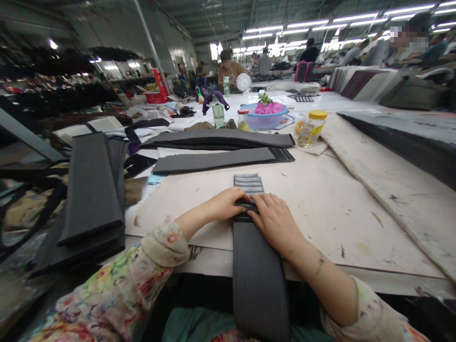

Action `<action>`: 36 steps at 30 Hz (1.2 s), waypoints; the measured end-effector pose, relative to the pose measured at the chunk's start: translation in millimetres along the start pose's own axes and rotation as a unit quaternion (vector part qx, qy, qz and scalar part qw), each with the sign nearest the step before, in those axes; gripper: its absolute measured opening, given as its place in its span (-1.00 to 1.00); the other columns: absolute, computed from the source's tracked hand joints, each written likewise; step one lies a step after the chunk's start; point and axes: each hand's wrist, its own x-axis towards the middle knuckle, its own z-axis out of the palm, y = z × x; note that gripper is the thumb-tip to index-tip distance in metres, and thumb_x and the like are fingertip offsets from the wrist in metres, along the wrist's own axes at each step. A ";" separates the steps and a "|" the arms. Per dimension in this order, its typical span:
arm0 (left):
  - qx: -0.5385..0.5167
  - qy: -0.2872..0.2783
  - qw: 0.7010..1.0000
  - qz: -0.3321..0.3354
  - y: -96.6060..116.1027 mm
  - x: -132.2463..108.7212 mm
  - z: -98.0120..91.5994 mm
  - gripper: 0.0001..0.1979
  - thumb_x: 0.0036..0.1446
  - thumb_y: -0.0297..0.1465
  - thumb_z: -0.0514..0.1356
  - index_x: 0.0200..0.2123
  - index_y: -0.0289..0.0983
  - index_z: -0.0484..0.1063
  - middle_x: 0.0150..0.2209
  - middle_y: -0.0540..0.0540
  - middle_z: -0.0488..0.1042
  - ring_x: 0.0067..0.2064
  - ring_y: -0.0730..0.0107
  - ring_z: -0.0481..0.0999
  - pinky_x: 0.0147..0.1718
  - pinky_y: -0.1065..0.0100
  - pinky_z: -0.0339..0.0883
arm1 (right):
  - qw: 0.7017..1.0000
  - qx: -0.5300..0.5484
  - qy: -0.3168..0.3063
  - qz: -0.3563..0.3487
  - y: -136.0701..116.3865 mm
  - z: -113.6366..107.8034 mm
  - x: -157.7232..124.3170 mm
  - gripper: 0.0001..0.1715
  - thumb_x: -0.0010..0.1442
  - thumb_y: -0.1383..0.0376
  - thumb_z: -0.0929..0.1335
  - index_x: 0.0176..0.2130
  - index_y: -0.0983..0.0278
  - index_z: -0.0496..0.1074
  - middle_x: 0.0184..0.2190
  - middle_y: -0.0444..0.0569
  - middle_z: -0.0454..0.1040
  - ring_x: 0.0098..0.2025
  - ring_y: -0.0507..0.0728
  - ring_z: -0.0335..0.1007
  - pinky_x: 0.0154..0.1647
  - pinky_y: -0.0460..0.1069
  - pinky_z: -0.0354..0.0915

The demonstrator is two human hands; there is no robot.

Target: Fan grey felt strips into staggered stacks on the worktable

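Note:
A long stack of dark grey fabric strips (pixel 259 266) lies lengthwise in front of me, its near part hanging over the table edge toward my lap. At the far end, the layered strip ends (pixel 247 183) fan out in steps. My left hand (pixel 233 202) pinches the edge of a strip from the left, fingers bent. From the right, my right hand (pixel 272 216) presses on the same strip edge, thumb and fingers closed on it. The two hands nearly meet over the stack, and the fingertips partly hide the edge.
Two more piles of grey strips, a nearer pile (pixel 217 160) and a farther pile (pixel 221 138), lie across the table. Stacked dark panels (pixel 90 185) stand at the left. Behind are a yellow-lidded jar (pixel 311 130), a blue basin (pixel 267 118) and a bottle (pixel 218 114). People work farther back.

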 end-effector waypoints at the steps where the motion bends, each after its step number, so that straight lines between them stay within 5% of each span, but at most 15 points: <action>1: 0.001 0.004 1.000 0.003 -0.7 -0.1 1.1 -0.77 -0.04 -0.52 0.20 -0.23 -0.35 0.38 -0.27 -0.09 0.40 -0.19 0.32 0.37 -0.18 0.35 0.24 | 1.000 -0.001 -0.006 0.000 1.1 0.7 1.3 -0.69 0.18 0.22 0.25 -0.10 0.30 0.28 -0.19 0.06 0.36 -0.15 0.20 0.22 -0.17 0.07 0.16; 15: 0.046 0.013 0.998 0.033 3.5 -7.2 3.6 -0.93 0.07 -0.47 0.14 -0.34 -0.29 0.41 -0.33 -0.09 0.36 -0.22 0.30 0.35 -0.20 0.31 0.24 | 0.998 -0.036 -0.030 -0.047 -3.4 5.3 4.5 -0.85 0.19 0.35 0.22 -0.33 0.30 0.37 -0.39 0.02 0.37 -0.30 0.16 0.26 -0.26 0.03 0.23; 26: -0.045 0.039 0.998 0.009 -20.8 -25.7 2.4 -0.83 0.06 -0.43 0.16 -0.22 -0.32 0.36 -0.26 -0.07 0.38 -0.18 0.37 0.34 -0.16 0.35 0.23 | 0.993 0.078 -0.060 -0.062 2.7 11.8 8.9 -0.73 0.20 0.43 0.17 -0.12 0.33 0.34 -0.26 0.04 0.36 -0.18 0.14 0.24 -0.15 0.03 0.23; 36: 0.097 0.028 0.994 0.040 -9.4 -39.5 3.6 -0.80 0.19 -0.41 0.00 -0.17 -0.27 0.36 -0.20 -0.11 0.37 -0.14 0.33 0.32 -0.11 0.30 0.21 | 0.992 0.040 -0.087 -0.088 -5.1 4.6 11.1 -0.71 0.16 0.50 0.16 -0.20 0.32 0.38 -0.32 0.01 0.38 -0.23 0.14 0.24 -0.21 0.01 0.24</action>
